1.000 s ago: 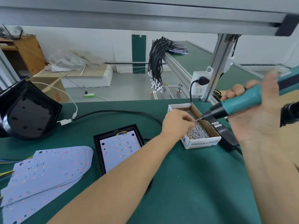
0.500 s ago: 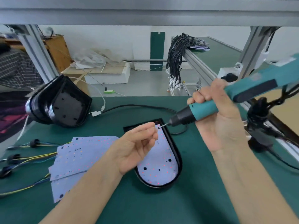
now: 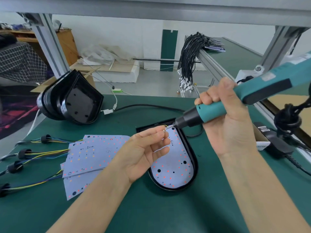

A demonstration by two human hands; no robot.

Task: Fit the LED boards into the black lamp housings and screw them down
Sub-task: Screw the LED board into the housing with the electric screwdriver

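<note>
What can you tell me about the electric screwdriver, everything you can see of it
The electric screwdriver has a teal, plastic-looking body with a black strip along its upper side, a dark grey nose and a thin metal bit. The right hand grips it by the lower body, fingers wrapped round. It slants down to the left, its bit tip above the top end of the LED board in the black housing, right by a small screw pinched in the left hand. Its rear runs out of frame.

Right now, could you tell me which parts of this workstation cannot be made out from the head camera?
- Screw pinched by the left hand: too small to tell whether it sits on the bit.
- LED board in the black housing: its left part is hidden by the left hand.
- Screwdriver in the right hand: rear end cut off by the right edge.
- Screw box: mostly hidden behind the right hand.
</note>
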